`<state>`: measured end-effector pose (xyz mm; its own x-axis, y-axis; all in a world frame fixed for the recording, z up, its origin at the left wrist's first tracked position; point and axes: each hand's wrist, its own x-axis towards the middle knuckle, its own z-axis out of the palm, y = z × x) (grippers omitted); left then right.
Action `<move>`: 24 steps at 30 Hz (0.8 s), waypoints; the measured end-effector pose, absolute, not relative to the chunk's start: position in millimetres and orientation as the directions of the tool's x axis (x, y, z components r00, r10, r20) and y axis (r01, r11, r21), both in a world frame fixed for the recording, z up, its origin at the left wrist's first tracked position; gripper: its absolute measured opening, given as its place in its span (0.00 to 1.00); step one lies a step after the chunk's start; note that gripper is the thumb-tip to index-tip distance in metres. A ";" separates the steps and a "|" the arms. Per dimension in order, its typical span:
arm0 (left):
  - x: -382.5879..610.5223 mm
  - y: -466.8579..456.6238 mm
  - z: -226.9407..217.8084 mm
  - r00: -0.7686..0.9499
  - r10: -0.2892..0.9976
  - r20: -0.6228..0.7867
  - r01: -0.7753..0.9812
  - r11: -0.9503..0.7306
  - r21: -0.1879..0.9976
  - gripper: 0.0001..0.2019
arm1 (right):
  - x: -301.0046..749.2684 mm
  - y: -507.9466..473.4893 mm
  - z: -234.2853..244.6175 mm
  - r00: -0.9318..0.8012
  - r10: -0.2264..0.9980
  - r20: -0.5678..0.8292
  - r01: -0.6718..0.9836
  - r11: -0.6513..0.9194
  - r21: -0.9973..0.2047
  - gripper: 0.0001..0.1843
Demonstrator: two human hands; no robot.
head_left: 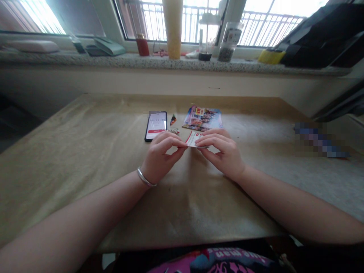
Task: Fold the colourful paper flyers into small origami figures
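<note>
Between my two hands is a small white printed card [192,138] with red marks, raised a little above the table. My left hand [162,153], with a silver bangle at the wrist, pinches its left edge between thumb and finger. On the other side, my right hand [220,149] grips the right part of the card, covering much of it. Just beyond the left hand lies a phone [156,126] with a lit screen. Colourful printed booklets or cards [207,118] lie stacked behind the right hand. A small dark and orange scrap [173,120] sits between phone and stack.
The tan table [85,159] reaches the wall below a granite windowsill [113,60]. On the sill stand a red container [142,45], a tall yellow cylinder [174,30], a clear jar [229,41] and a yellow object [271,56]. A blurred-out item [320,140] lies at the right.
</note>
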<state>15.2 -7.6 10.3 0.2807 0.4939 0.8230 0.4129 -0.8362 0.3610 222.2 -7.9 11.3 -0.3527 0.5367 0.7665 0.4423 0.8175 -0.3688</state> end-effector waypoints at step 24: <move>16.2 -2.6 7.0 0.342 0.543 0.767 0.447 -0.812 0.375 0.03 | 217.8 -11.2 10.6 -0.294 0.625 0.724 0.414 0.765 -0.493 0.04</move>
